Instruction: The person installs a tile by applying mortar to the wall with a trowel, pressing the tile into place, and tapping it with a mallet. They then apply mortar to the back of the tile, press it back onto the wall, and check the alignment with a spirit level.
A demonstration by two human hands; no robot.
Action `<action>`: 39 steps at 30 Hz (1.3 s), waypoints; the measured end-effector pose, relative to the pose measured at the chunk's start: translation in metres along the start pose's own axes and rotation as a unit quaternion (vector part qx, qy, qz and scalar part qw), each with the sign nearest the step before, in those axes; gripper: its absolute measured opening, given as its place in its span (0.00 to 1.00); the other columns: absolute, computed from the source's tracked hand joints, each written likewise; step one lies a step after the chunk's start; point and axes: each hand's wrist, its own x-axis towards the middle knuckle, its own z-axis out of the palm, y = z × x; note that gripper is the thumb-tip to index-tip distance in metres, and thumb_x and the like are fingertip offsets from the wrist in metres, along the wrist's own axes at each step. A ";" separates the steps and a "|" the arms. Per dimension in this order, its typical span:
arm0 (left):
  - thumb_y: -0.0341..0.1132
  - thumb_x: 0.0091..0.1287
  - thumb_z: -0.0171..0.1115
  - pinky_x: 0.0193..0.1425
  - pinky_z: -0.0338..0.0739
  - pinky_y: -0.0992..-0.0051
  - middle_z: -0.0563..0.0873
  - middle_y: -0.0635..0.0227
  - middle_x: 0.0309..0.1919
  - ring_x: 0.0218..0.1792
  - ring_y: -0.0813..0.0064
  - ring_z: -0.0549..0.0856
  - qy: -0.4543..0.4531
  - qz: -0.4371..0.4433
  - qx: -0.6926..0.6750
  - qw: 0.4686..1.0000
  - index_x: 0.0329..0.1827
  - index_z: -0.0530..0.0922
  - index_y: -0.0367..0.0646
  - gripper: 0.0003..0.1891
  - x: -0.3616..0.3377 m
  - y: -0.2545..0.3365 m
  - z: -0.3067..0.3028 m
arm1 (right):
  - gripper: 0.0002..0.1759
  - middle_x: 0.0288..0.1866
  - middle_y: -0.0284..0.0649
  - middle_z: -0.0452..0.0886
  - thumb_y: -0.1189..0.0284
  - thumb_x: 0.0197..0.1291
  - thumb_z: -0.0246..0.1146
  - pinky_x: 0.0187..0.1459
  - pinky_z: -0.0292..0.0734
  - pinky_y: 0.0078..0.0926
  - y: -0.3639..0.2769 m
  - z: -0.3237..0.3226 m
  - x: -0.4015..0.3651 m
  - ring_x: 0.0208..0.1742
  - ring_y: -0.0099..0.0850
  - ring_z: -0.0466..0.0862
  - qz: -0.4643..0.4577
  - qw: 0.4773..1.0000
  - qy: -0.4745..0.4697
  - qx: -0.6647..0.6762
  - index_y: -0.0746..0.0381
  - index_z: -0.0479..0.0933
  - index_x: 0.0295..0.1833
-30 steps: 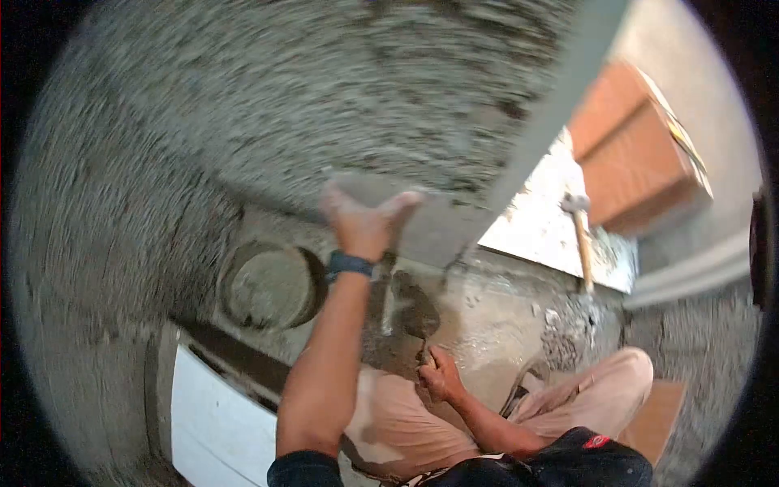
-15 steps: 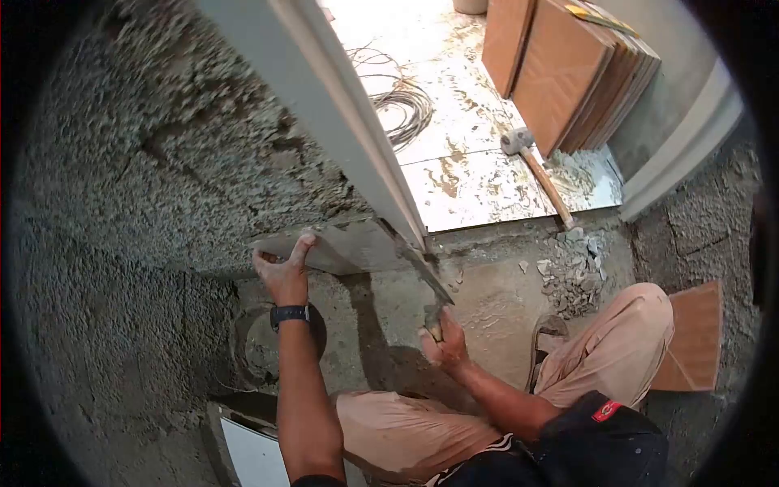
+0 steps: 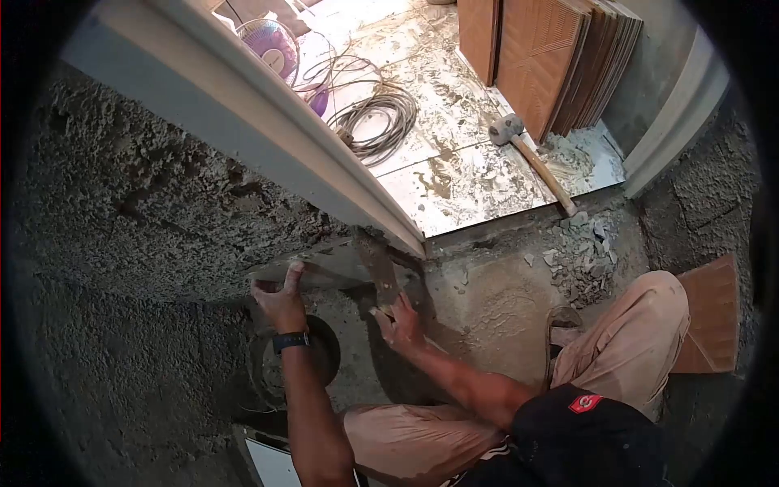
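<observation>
My left hand (image 3: 280, 302), with a dark watch on the wrist, rests its spread thumb and fingers against a grey tile (image 3: 324, 266) that stands along the foot of the rough plastered wall (image 3: 162, 187). My right hand (image 3: 398, 323) is wrapped round the handle of a trowel (image 3: 375, 264). The trowel's long flat blade points up and lies at the tile's right end, beside the door frame (image 3: 284, 114). Below my left hand is a round dark bucket (image 3: 312, 357), partly hidden by my forearm.
Through the doorway, a mallet (image 3: 535, 162), coiled cable (image 3: 377, 130), a fan (image 3: 272, 50) and stacked brown tiles (image 3: 540, 61) are on the messy white floor. Rubble (image 3: 584, 260) lies by the threshold. A brown tile (image 3: 710, 316) leans at the right wall.
My right hand has moved left and up with the trowel, whose blade is now more upright at the tile's end. The view has shifted, bringing the fan into sight.
</observation>
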 end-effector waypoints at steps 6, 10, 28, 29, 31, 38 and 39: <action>0.48 0.52 0.84 0.70 0.69 0.62 0.74 0.51 0.64 0.64 0.59 0.75 0.014 0.014 0.006 1.000 0.71 0.61 0.27 0.53 0.004 -0.013 -0.001 | 0.17 0.48 0.60 0.78 0.75 0.63 0.67 0.50 0.76 0.49 -0.017 -0.029 -0.024 0.49 0.63 0.79 0.018 0.999 -0.031 0.003 0.68 0.74 0.55; 0.46 0.54 0.83 0.67 0.71 0.65 0.80 0.55 0.58 0.58 0.63 0.80 -0.002 0.036 -0.013 0.999 0.65 0.69 0.30 0.43 0.008 -0.020 -0.003 | 0.19 0.54 0.64 0.78 0.73 0.63 0.68 0.54 0.77 0.47 0.010 -0.041 -0.058 0.54 0.65 0.79 -0.026 0.999 -0.017 -0.017 0.70 0.75 0.57; 0.49 0.54 0.83 0.68 0.71 0.63 0.78 0.55 0.61 0.61 0.61 0.78 0.014 0.039 0.001 0.999 0.69 0.65 0.29 0.48 0.006 -0.017 -0.001 | 0.28 0.63 0.61 0.76 0.66 0.68 0.65 0.65 0.72 0.44 0.049 -0.039 -0.046 0.66 0.58 0.75 0.096 0.992 -0.076 -0.023 0.67 0.70 0.69; 0.49 0.54 0.83 0.68 0.71 0.63 0.78 0.55 0.61 0.61 0.61 0.78 0.015 0.037 0.002 0.999 0.69 0.65 0.29 0.48 0.006 -0.016 -0.001 | 0.28 0.63 0.61 0.76 0.66 0.68 0.65 0.64 0.73 0.44 0.051 -0.040 -0.050 0.64 0.59 0.77 0.109 0.991 -0.074 -0.027 0.66 0.70 0.69; 0.50 0.53 0.84 0.69 0.70 0.63 0.77 0.54 0.62 0.62 0.60 0.77 0.013 0.017 0.004 1.000 0.70 0.63 0.28 0.51 0.006 -0.017 -0.002 | 0.29 0.63 0.60 0.76 0.66 0.68 0.65 0.62 0.74 0.43 0.043 -0.040 -0.036 0.62 0.59 0.78 0.079 0.994 -0.061 -0.033 0.68 0.69 0.69; 0.48 0.48 0.87 0.74 0.67 0.60 0.70 0.46 0.68 0.70 0.55 0.71 -0.013 -0.023 -0.014 1.000 0.75 0.54 0.26 0.60 0.005 -0.008 -0.003 | 0.26 0.59 0.60 0.78 0.66 0.66 0.67 0.55 0.77 0.44 0.041 -0.020 0.003 0.56 0.58 0.81 0.024 0.995 -0.057 -0.080 0.71 0.72 0.63; 0.49 0.48 0.87 0.74 0.67 0.60 0.70 0.45 0.69 0.70 0.55 0.71 -0.018 -0.026 -0.018 0.999 0.75 0.54 0.25 0.61 0.009 -0.014 -0.005 | 0.26 0.59 0.60 0.78 0.66 0.66 0.67 0.55 0.77 0.44 0.038 -0.024 -0.002 0.56 0.58 0.81 0.024 0.995 -0.058 -0.082 0.71 0.72 0.63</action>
